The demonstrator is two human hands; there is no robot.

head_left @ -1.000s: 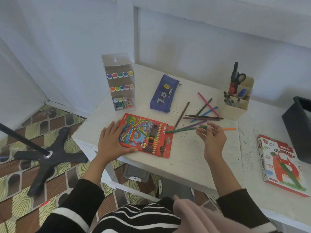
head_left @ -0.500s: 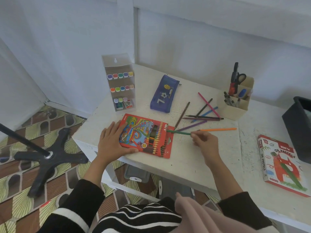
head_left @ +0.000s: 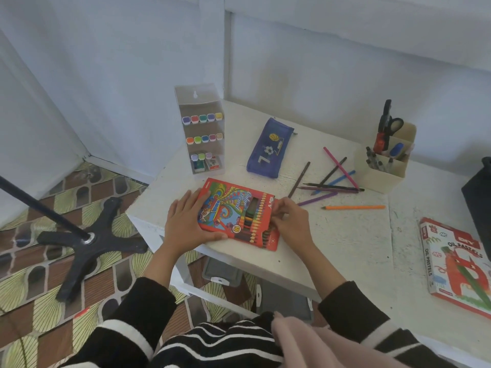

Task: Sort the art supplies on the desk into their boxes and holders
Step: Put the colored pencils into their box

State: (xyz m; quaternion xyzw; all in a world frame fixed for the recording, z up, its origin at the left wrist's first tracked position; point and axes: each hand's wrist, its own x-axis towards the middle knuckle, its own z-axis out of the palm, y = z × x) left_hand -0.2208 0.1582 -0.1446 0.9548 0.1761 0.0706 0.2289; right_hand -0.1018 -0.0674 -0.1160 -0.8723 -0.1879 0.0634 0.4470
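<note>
A red colour-pencil box (head_left: 233,208) lies flat near the front left corner of the white desk (head_left: 345,248). My left hand (head_left: 186,224) presses on its left half, fingers straight and thumb along the near edge. At the box's open right end, the fingers of my right hand (head_left: 289,221) are curled and pinched; the green pencil they hold is hidden by the hand and box. Several loose pencils lie to the right, among them an orange one (head_left: 353,207), a purple one (head_left: 317,199), a pink one (head_left: 340,167) and a brown one (head_left: 299,179).
At the back stand a clear marker rack (head_left: 202,134), a blue pencil case (head_left: 268,150) and a cream desk organiser (head_left: 382,176) with scissors and pens. An oil pastels box (head_left: 457,264) and a black bin (head_left: 478,197) are at the right. A black stand base (head_left: 87,237) sits on the floor.
My right hand picked the green pencil from the pile and carried it left to the box's open end, where it went out of sight. The left hand stayed on the box.
</note>
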